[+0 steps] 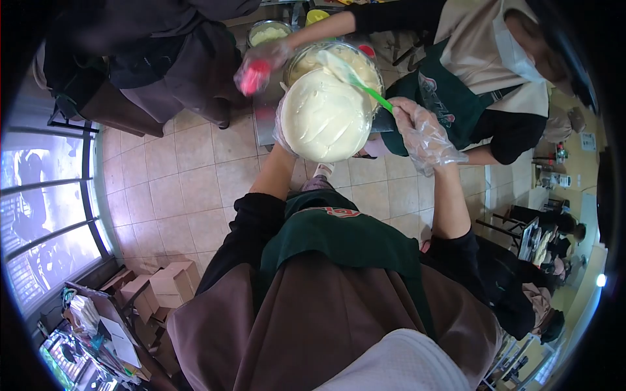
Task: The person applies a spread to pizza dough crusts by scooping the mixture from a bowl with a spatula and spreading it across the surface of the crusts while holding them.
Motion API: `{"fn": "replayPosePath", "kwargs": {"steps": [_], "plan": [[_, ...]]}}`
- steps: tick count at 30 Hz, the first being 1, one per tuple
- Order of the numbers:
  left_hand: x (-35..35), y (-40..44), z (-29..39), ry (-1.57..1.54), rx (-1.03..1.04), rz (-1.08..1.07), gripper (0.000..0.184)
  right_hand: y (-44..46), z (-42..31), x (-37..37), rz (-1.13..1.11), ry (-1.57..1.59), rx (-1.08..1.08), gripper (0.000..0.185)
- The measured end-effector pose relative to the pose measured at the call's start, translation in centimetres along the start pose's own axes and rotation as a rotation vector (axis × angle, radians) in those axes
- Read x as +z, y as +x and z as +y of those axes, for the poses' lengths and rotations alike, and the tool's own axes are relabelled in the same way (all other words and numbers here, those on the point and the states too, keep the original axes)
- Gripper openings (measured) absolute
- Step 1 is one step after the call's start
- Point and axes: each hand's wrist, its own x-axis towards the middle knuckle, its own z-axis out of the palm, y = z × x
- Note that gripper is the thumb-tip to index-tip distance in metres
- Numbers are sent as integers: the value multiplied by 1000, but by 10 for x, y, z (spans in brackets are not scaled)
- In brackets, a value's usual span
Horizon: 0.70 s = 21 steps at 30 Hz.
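A round container [327, 120] filled to near its rim with smooth, pale cream is held up in front of me. My left hand [282, 127], in a clear plastic glove, grips its left side; most of the fingers are hidden by the container. My right hand [420, 130], gloved too, is closed around the green handle of a spatula [375, 96]. The spatula's cream-covered blade lies over the far edge of the container. Just behind is a large bowl [301, 57] with more pale mixture, partly covered from view.
A co-worker in a green apron [450, 91] stands at the right, a gloved hand reaching across with a pink object [254, 77]. Another person [163, 65] is at upper left. A smaller bowl [268, 32] stands farther back. Cardboard boxes [175, 285] lie at lower left.
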Motion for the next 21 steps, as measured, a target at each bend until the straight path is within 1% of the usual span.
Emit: {"fn": "replayPosePath", "kwargs": {"steps": [1, 2, 4, 5, 6, 7, 8, 9, 10, 11, 12, 14, 15, 16, 18, 19, 20, 21], "plan": [[-1, 1, -1, -15, -18, 0, 39, 3, -3, -2, -55, -52, -45, 18], [-2, 2, -3, -29, -36, 2, 39, 2, -4, -1, -59, -50, -42, 18], [-11, 9, -4, -23, -29, 8, 39, 4, -4, 1, -218, 93, -129, 18], [-15, 10, -6, -15, -21, 8, 39, 1, -8, 1, -224, 94, -130, 18], [-19, 5, -7, -17, -17, 9, 39, -9, -18, 1, -181, 149, -96, 18], [-16, -1, -6, 79, 108, -76, 39, -14, -23, 1, -140, 205, -61, 19], [-14, -9, -5, 175, 239, -164, 39, -21, -14, 12, -146, 203, -70, 19], [-18, -10, -6, 175, 245, -167, 39, -31, 6, 31, -2, 187, -28, 19], [-24, -7, -10, 91, 165, -76, 39, -38, 19, 44, 143, 171, 15, 19], [-24, -7, -11, 8, 83, 15, 40, -44, 20, 49, 105, 146, 96, 21], [-24, -10, -13, 7, 82, 11, 40, -51, 22, 57, 108, 144, 95, 21], [-16, -16, -15, 56, 165, -35, 40, -62, 20, 73, 234, -137, -19, 22], [-19, -17, -16, 56, 162, -36, 40, -66, 16, 79, 251, -34, -96, 23], [-21, -16, -16, 28, 150, -50, 41, -72, 17, 85, 253, -35, -93, 23], [-27, -19, -18, 0, 134, -62, 41, -87, 24, 101, -75, 299, 170, 24], [-24, -21, -18, 0, 121, -77, 40, -92, 6, 93, -30, 137, -69, 20], [-22, -22, -17, 1, 111, -94, 40, -94, 7, 94, -28, 138, -69, 20], [-21, -24, -17, 2, 110, -93, 40, -96, 7, 96, 44, 73, -245, 19]]}}
